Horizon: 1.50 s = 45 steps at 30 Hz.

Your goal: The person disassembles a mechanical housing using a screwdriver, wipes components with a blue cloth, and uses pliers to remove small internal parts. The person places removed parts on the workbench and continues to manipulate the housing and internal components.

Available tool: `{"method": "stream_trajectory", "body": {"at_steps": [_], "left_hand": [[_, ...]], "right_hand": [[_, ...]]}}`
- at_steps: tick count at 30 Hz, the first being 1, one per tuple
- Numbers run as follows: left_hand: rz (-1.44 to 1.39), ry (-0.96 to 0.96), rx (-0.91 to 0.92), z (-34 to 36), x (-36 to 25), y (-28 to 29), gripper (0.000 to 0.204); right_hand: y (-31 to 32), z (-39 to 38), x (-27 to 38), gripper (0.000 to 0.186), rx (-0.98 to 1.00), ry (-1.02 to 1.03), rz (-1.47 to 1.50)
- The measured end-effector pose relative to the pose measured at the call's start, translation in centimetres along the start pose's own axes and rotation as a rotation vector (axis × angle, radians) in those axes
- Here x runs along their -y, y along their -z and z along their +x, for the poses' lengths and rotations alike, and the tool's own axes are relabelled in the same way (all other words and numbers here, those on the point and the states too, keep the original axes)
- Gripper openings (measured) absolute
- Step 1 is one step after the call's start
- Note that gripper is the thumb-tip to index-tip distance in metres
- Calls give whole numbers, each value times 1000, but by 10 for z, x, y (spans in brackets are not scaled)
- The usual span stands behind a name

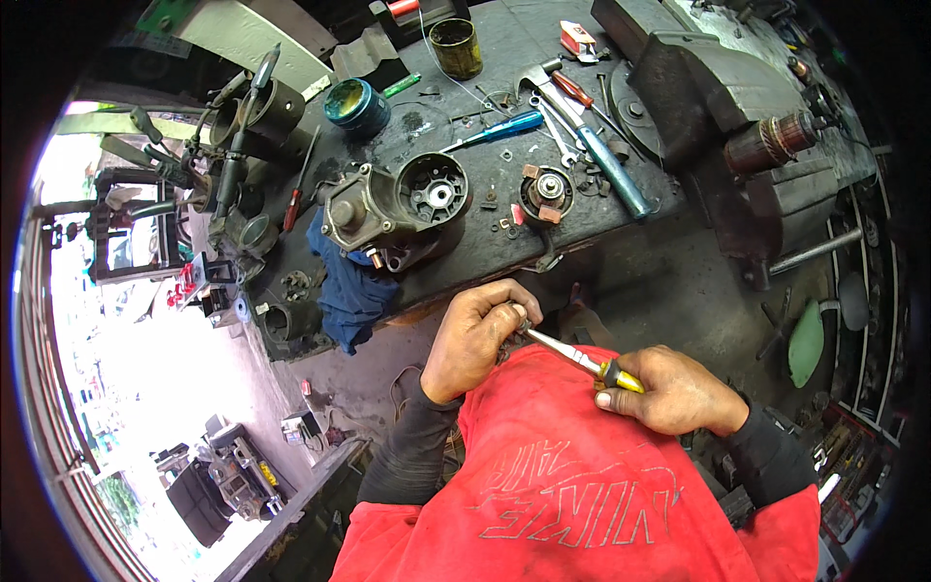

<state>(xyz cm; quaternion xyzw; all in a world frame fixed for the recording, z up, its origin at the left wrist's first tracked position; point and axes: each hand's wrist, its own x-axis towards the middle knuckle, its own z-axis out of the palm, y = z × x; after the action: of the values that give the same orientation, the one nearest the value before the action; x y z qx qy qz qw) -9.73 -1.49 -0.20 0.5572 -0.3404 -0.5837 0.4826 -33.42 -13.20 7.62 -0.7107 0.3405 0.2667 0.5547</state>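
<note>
In front of my red shirt, my left hand is closed round a small dark metal part, mostly hidden by the fingers and thumb. My right hand grips the yellow-and-black handle of long-nose pliers; their silver tip points left and meets the part at my left thumb. Beyond my hands, on the bench, stands a metal motor housing with an open round end. To its right lies a round brush holder with copper-coloured blocks.
On the dark workbench lie a blue-handled hammer, a blue screwdriver and several wrenches. A blue rag hangs over the front edge. A large vise stands at right, beside an armature with copper windings.
</note>
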Motion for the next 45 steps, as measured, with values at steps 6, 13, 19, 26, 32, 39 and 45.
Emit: {"method": "stream_trajectory", "body": {"at_steps": [6,13,19,26,32,39,45], "left_hand": [[98,85,23,0,0,0,28],[-43,117,145,6,4,14,32],[-219,205,315,22,14,26,32],[-284,264,376,38,18,23,29],[-328,361,392,45,9,25,29],[-368,303,422,54,9,22,30],[-419,152,435,60,17,14,35]], "right_hand": [[-7,3,-2,44,32,-17,19],[-19,9,-20,31,125,-84,373],[-34,17,-57,22,256,7,615],[-41,38,-95,24,436,173,904],[-48,50,-106,28,522,206,1127],[-59,57,-113,33,590,278,1247],[-69,56,-118,35,637,334,1385]]}}
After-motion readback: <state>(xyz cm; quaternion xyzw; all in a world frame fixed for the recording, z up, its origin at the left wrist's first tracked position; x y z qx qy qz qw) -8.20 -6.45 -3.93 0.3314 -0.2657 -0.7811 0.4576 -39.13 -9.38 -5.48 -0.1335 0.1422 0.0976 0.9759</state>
